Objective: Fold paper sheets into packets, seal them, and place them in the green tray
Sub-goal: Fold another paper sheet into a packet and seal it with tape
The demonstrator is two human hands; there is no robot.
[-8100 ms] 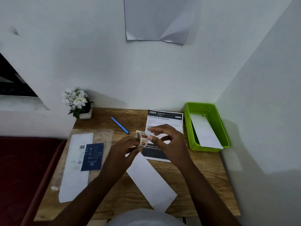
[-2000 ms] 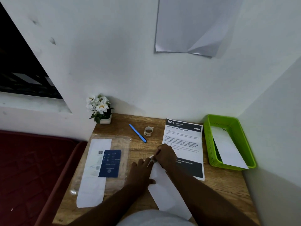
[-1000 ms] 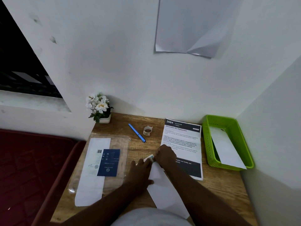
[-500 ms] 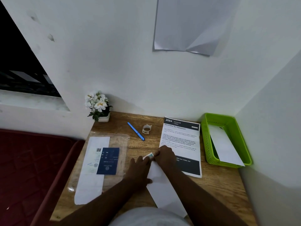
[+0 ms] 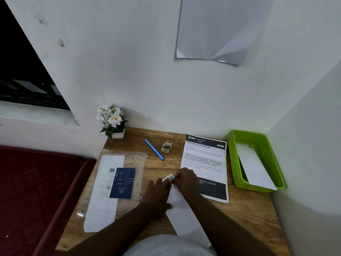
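A folded white paper packet [image 5: 182,217] lies slantwise on the wooden desk [image 5: 245,209] in front of me. My left hand [image 5: 158,194] rests flat on its upper part, fingers spread. My right hand [image 5: 186,177] pinches a small strip of tape [image 5: 168,177] at the packet's top end. The tape roll [image 5: 166,147] sits farther back beside a blue pen [image 5: 154,149]. The green tray [image 5: 258,141] stands at the right edge with one white packet [image 5: 255,169] leaning inside it.
A printed instruction sheet [image 5: 204,163] lies between the packet and the tray. At the left is a clear plastic sleeve [image 5: 136,159] with a white sheet [image 5: 103,207] and a dark blue booklet [image 5: 122,182]. A small flower pot [image 5: 115,122] stands at the back left corner.
The tape roll went from my hands to the desk by the pen. Both hands came down onto the packet's top end, where they have stayed with the tape strip for the last second.
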